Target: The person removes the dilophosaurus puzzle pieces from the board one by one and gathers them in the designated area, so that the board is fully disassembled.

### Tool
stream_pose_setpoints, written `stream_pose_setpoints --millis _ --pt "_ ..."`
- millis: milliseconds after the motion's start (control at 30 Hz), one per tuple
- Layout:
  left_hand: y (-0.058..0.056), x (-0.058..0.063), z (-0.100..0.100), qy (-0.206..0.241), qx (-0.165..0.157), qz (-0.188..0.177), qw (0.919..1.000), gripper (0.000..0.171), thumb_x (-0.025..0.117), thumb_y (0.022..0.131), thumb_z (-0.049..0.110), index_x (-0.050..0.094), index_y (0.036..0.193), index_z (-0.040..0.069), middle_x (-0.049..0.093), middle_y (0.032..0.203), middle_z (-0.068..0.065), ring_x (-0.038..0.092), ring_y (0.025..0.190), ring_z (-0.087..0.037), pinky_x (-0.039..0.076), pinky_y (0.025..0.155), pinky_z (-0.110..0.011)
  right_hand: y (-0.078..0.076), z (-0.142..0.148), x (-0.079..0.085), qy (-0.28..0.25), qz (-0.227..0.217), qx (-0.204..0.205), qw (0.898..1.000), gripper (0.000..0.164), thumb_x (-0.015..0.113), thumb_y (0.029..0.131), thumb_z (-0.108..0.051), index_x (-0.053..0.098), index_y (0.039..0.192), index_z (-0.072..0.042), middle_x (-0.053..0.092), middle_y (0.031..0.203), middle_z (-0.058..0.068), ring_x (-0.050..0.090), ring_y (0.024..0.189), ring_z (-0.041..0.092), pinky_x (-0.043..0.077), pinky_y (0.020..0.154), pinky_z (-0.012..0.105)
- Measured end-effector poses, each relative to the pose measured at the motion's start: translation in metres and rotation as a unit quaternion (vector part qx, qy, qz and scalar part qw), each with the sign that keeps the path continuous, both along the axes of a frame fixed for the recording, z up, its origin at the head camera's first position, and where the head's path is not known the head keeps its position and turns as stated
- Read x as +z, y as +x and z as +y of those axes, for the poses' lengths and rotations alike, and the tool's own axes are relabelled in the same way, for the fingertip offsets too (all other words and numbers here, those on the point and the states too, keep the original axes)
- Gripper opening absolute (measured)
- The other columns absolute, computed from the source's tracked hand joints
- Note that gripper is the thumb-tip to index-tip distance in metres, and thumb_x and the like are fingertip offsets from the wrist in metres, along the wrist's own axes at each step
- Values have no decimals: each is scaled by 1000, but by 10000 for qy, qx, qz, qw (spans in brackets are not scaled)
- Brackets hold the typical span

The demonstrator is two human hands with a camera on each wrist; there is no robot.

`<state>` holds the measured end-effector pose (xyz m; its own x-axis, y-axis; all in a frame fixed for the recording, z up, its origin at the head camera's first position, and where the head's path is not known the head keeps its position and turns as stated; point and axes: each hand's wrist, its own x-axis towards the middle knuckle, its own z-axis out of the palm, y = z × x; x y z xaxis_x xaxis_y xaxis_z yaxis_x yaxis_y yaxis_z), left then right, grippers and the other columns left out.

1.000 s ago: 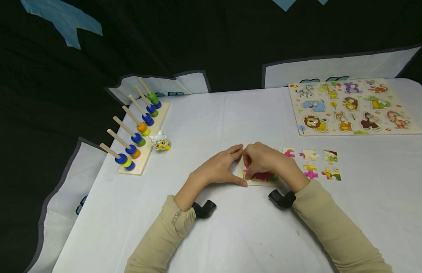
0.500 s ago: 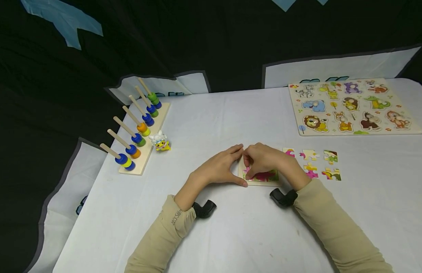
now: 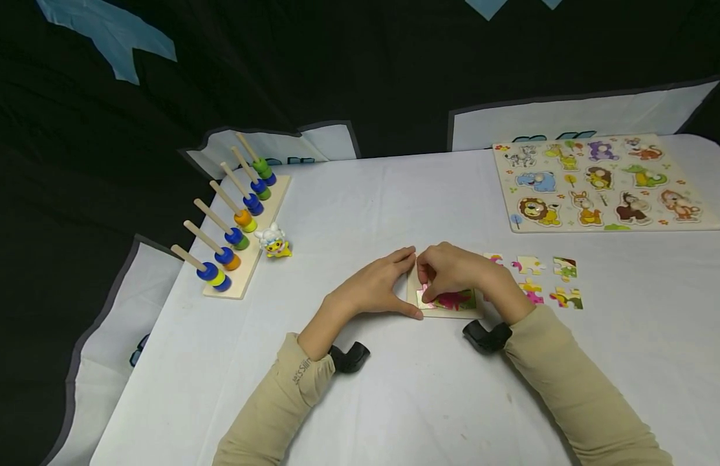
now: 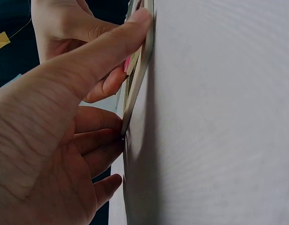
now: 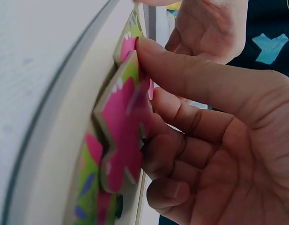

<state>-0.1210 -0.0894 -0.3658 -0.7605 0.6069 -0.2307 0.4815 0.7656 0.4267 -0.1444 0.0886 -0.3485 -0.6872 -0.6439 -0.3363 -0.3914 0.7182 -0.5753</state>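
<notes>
A small wooden puzzle tray (image 3: 453, 313) lies in front of me, its near part filled with pink and green jigsaw pieces. My left hand (image 3: 368, 285) rests against the tray's left side, thumb along the near edge and fairly straight fingers at the far left corner. At the tray's near left, my right hand (image 3: 449, 268) pinches a jigsaw piece (image 5: 127, 46) between thumb and index finger. In the right wrist view, a larger pink piece (image 5: 118, 124) sits raised and tilted against it. The right hand covers much of the tray in the head view.
Several loose jigsaw pieces (image 3: 565, 266) lie right of the tray. An animal peg puzzle board (image 3: 616, 226) is at the back right. On the left stand a wooden stacking rack (image 3: 234, 287) with coloured rings and a small yellow-and-white figurine (image 3: 273, 241).
The right hand has shifted slightly right. The pinched piece at the near left now catches the light and looks tilted. The left hand stays where it was.
</notes>
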Motion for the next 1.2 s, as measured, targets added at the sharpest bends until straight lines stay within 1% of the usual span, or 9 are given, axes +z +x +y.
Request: stream_pose_setpoints --millis 200,400,667,833,1033,1200 --pt "0 0 0 47 -11 -7 10000 105 70 65 60 22 144 9 16 152 -4 20 139 -16 26 112 -32 1 -1 1 -121 -21 42 9999 19 76 68 -12 59 76 -9 51 65 -1 45 60 11 37 54 22" --pt "0 0 1 75 20 -61 10000 104 70 65 60 23 144 12 16 153 -2 20 139 -15 26 111 -32 2 -1 2 -172 -75 74 9998 20 76 66 -7 60 78 -6 51 63 -1 45 58 10 37 53 21" --pt "0 0 1 88 -10 -41 10000 104 70 65 59 24 144 9 16 153 -3 18 140 -15 25 112 -32 3 -2 4 56 -90 142 9998 23 77 61 -6 60 77 -9 51 65 -1 45 59 11 37 53 21" --pt "0 0 0 99 -20 -2 9999 103 70 65 58 25 143 8 17 152 -4 20 139 -16 26 112 -32 5 -4 5 154 -71 180 9997 22 77 61 -6 61 75 -9 52 67 -1 46 61 12 38 54 21" --pt "0 0 0 96 -36 24 9999 104 70 65 58 24 143 8 18 152 -5 21 139 -17 26 112 -32 6 -6 5 211 107 -58 9997 30 80 59 -9 60 81 -8 54 70 0 48 64 12 40 55 22" --pt "0 0 0 61 -39 42 10000 105 70 66 59 22 144 8 17 152 -5 20 139 -18 25 112 -33 7 -6 4 292 242 -230 9990 29 81 61 -16 60 80 -8 54 69 0 47 64 13 39 55 22"
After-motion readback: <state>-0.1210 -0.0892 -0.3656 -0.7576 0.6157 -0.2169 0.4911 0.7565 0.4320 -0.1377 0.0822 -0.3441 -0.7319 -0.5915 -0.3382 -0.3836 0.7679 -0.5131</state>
